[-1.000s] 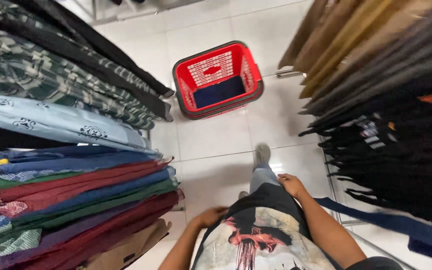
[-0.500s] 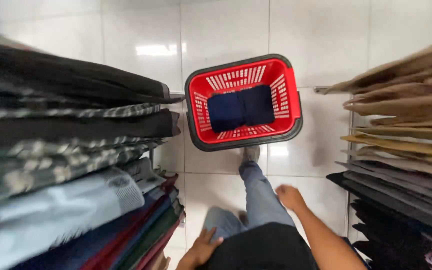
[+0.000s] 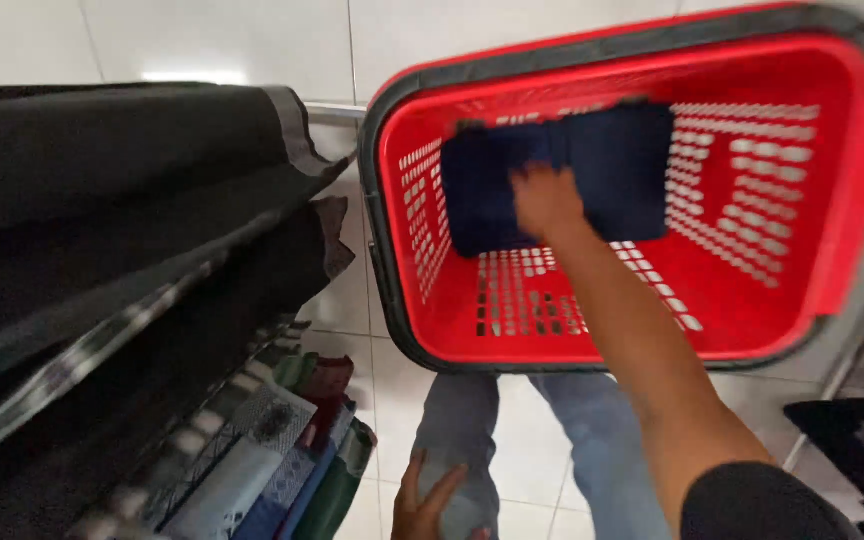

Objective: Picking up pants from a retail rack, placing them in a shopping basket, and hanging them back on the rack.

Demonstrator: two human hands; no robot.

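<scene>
A red plastic shopping basket (image 3: 832, 250) with a dark rim stands on the white tiled floor just ahead of me, filling the upper right of the view. A folded navy garment (image 3: 622, 165) lies inside it against the far wall. My right hand (image 3: 547, 200) reaches down into the basket and rests on the garment's near edge, fingers curled on the cloth; it is blurred. My left hand (image 3: 430, 505) rests on my left thigh at the bottom, fingers spread, holding nothing. My legs in light blue jeans (image 3: 592, 450) show below the basket.
Stacks of folded dark and patterned fabrics (image 3: 102, 250) fill shelves on the left, close to the basket's left rim. More folded coloured cloths (image 3: 282, 460) lie lower down. Dark folded goods (image 3: 852, 430) sit at the bottom right beside a metal rail.
The view has closed in on the basket as I bent down. My right hand went from beside my hip into the basket onto the navy garment. My left hand stayed on my thigh.
</scene>
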